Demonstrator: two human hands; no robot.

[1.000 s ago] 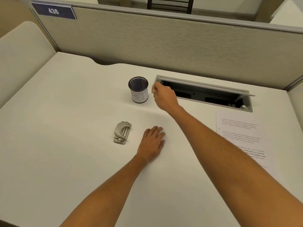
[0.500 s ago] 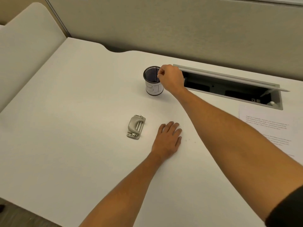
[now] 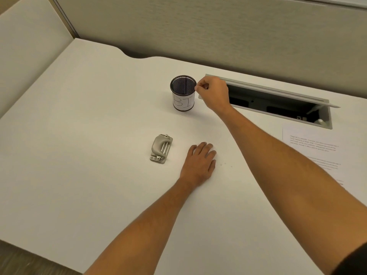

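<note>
Your right hand (image 3: 213, 92) hovers at the right rim of the mesh cup (image 3: 183, 96), thumb and forefinger tips pinched together at the wire edge and the other fingers curled in. Whether anything sits between those tips is too small to tell. The cup stands upright just left of that hand, mouth open, with a paper label facing you.

Directly behind and to the right of your right hand, the cable hatch (image 3: 258, 104) is sunk into the desk with its lid propped up, and its near-left corner lies under your knuckles. Leftward of the cup the desk (image 3: 89, 135) runs bare to its curved back edge.

Your left hand (image 3: 199, 163) lies flat on the desk, fingers straight, holding nothing. The hole punch (image 3: 161, 148) sits near its left side, not touching it. A few paper specks (image 3: 221, 164) lie just right of it. A printed sheet (image 3: 309, 147) lies beyond your right forearm. The partition (image 3: 198, 36) closes the back.
</note>
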